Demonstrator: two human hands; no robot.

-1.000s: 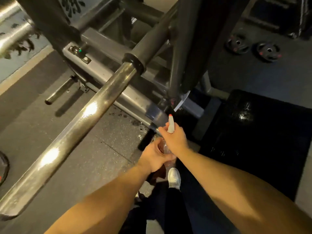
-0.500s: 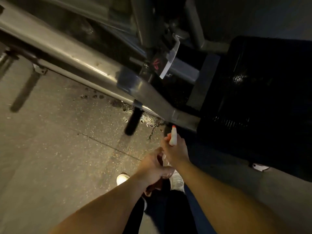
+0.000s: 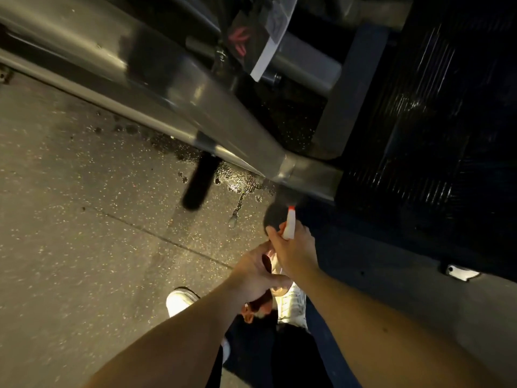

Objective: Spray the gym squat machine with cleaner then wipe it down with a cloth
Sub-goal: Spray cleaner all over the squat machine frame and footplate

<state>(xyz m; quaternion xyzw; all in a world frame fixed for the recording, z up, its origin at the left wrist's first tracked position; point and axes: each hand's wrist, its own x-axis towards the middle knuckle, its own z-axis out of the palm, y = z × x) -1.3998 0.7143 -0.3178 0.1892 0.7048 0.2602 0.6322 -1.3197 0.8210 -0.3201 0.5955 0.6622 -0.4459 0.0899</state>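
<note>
Spray bottle (image 3: 289, 227) (right hand (image 3: 295, 254)) near frame (image 3: 195, 107)

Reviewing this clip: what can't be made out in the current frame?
Head view, all items.
spray bottle: only its nozzle shows; right hand and left hand cover the body.
squat machine: cut off by the top edge.
placard on it: print blurred.
reddish thing under the left hand: dim, half hidden; cloth or not, cannot tell.
</note>
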